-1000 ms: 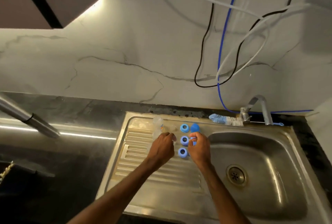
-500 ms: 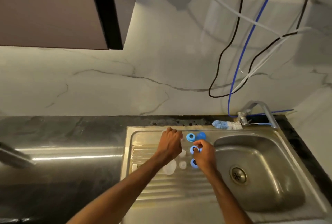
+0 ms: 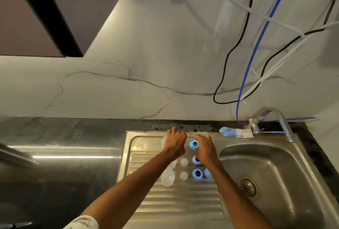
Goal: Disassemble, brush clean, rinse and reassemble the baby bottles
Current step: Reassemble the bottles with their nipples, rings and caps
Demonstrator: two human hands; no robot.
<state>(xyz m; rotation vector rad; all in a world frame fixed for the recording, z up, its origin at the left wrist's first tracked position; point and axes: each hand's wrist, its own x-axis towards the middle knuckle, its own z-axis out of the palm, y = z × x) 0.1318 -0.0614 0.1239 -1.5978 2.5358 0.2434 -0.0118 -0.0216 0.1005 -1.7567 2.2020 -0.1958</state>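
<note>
**Held item:** blue screw ring, just left of the basin, level with its far-left corner. Pinched in the right hand, fingers curled round it. Open end turned sideways, away from the basin. Resting on or lifted off the drainboard: cannot tell.

**Left hand**: one step farther from the basin, at the drainboard's far rim. Back uppermost, fingers folded under and hidden, so grip cannot be told. Clear bottle showing at its outer side, perhaps beneath the palm.

**Governing relation:** ring on the basin side of the left hand, with only a narrow gap between. Ring axis roughly level and pointing across at that hand. Right hand nearer the blue parts, left hand nearer the clear ones. Likely calls for lining up ring axis with a neck or teat before any joining.

**Loose stock, left of the basin, nearer the viewer:**
- spare rings, two
- blue cap, closest to the basin's left rim
- teats, two, next outward
- spare bottles, outermost, partly under the left forearm

**Room:** ribbed drainboard open toward the viewer. Basin's left rim close beside the cap, so a roll-in risk is judged there.

**Behind the basin's far rim:** bottle brush, lying along the rim beside the tap.
</note>
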